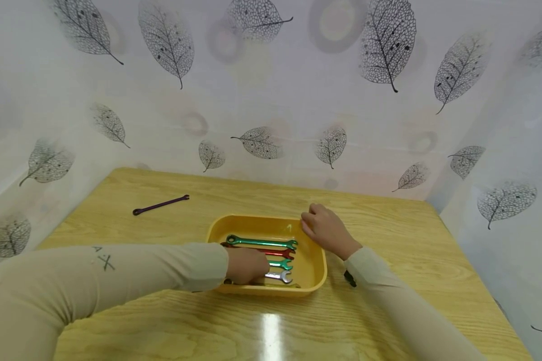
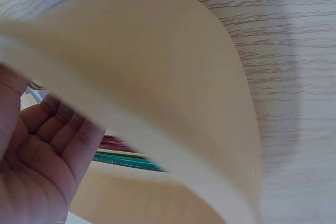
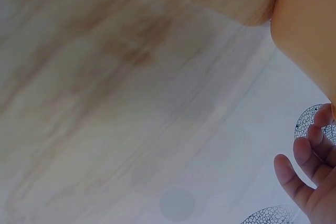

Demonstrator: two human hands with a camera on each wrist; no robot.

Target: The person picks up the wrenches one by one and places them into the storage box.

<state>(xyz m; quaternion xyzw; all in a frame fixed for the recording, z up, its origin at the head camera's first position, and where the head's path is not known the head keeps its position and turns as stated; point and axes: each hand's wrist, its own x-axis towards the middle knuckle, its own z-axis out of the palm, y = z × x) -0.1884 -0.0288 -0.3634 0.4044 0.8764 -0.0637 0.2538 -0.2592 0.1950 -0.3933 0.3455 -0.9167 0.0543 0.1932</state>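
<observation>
A yellow plastic tray (image 1: 315, 260) holds several combination wrenches lying side by side. At the far side is a green wrench (image 1: 262, 242), then a red wrench (image 1: 285, 252), a second green wrench (image 1: 281, 264) and a silver wrench (image 1: 280, 276). My left hand (image 1: 247, 265) reaches into the tray over the nearer wrenches, hiding their middles. In the left wrist view its fingers (image 2: 63, 129) bend beside a silver piece; their tips are hidden. My right hand (image 1: 327, 230) grips the tray's far right corner, thumb over the rim.
A purple wrench (image 1: 161, 205) lies alone on the wooden table (image 1: 375, 321), left of and behind the tray. A small dark object (image 1: 350, 279) shows beside my right sleeve. A leaf-patterned cloth (image 1: 271, 105) stands behind the table and along its sides.
</observation>
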